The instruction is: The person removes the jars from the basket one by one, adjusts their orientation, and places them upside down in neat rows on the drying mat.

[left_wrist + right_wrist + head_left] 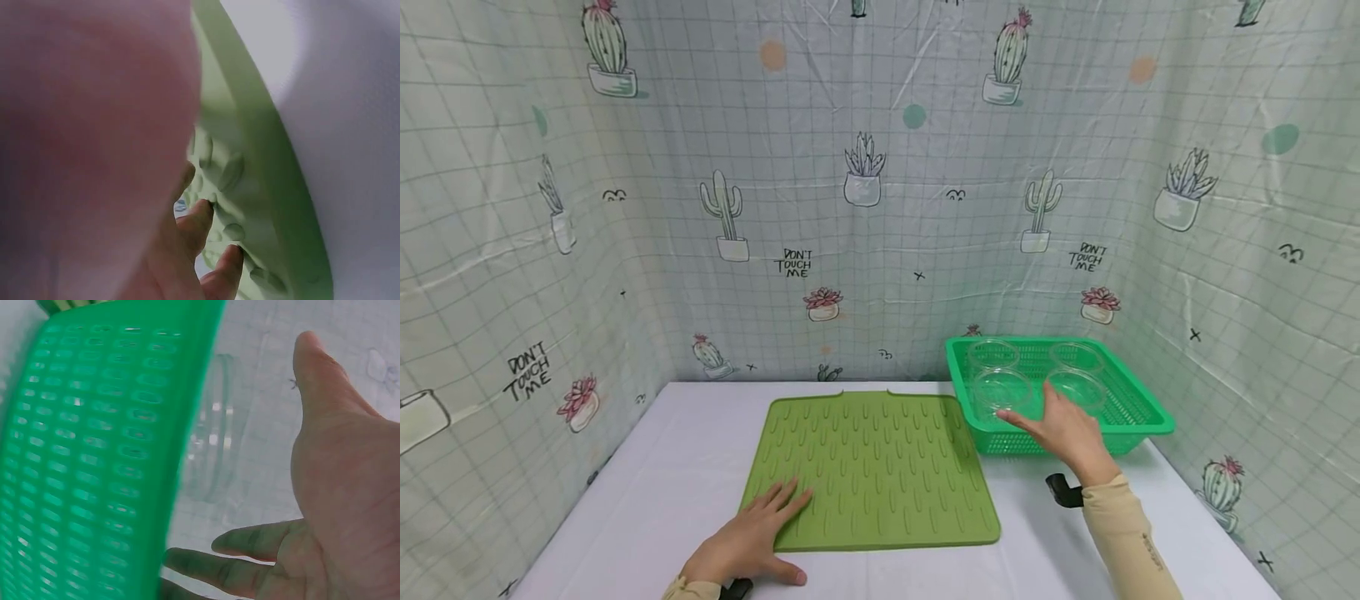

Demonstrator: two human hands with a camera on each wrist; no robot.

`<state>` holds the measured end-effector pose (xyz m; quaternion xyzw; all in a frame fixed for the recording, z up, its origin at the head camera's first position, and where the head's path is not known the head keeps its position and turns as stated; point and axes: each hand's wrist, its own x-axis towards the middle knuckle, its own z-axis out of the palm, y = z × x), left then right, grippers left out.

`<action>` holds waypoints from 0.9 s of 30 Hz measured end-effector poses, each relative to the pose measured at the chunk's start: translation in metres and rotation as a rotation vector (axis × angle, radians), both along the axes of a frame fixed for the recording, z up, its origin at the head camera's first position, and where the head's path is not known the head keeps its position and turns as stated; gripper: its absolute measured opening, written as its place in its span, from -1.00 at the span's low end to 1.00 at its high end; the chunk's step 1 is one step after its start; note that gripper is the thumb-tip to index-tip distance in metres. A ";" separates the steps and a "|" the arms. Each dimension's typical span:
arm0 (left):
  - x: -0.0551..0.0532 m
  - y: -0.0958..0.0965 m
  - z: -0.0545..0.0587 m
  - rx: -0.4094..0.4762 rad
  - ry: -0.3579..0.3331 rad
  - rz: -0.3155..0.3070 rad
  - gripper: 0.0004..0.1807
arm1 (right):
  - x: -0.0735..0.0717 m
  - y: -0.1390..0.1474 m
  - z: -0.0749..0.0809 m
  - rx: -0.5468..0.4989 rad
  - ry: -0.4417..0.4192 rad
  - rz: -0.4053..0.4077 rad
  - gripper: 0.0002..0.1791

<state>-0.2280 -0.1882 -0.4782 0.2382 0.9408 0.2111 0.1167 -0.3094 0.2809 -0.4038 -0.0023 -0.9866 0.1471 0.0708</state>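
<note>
My left hand [745,533] lies with fingers spread on the near left corner of a green ridged mat [887,475], its thumb off the near edge. In the left wrist view fingertips [228,259] rest on the mat's raised ridges. Over the front rim of a green perforated basket [1153,423] hovers my right hand [1067,429], thumb and fingers spread wide, holding nothing. Several clear round dishes stand in the basket; the front left dish [1002,387] is just beyond that hand. A clear dish [215,425] shows above the basket's rim in the right wrist view.
A white-covered table [662,475] carries the mat and, at its back right, the basket. Patterned curtain [917,208] walls enclose the back and both sides, with the basket close to the right one.
</note>
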 end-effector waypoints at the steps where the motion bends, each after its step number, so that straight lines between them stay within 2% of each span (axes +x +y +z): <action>1: 0.000 0.000 -0.001 -0.002 -0.003 0.002 0.22 | -0.001 0.000 -0.002 -0.004 -0.014 0.000 0.34; 8: 0.001 -0.002 -0.005 0.002 -0.021 0.012 0.17 | -0.010 0.004 -0.010 -0.014 -0.092 0.037 0.29; 18: -0.001 -0.001 -0.008 0.000 0.004 0.009 0.18 | -0.026 0.007 -0.004 -0.115 -0.294 0.082 0.26; 23: -0.001 -0.001 -0.008 0.002 0.008 0.012 0.18 | -0.038 0.008 -0.004 -0.173 -0.363 0.127 0.28; 27: -0.001 -0.001 -0.007 0.001 0.017 0.012 0.18 | -0.047 0.009 -0.007 -0.173 -0.405 0.149 0.31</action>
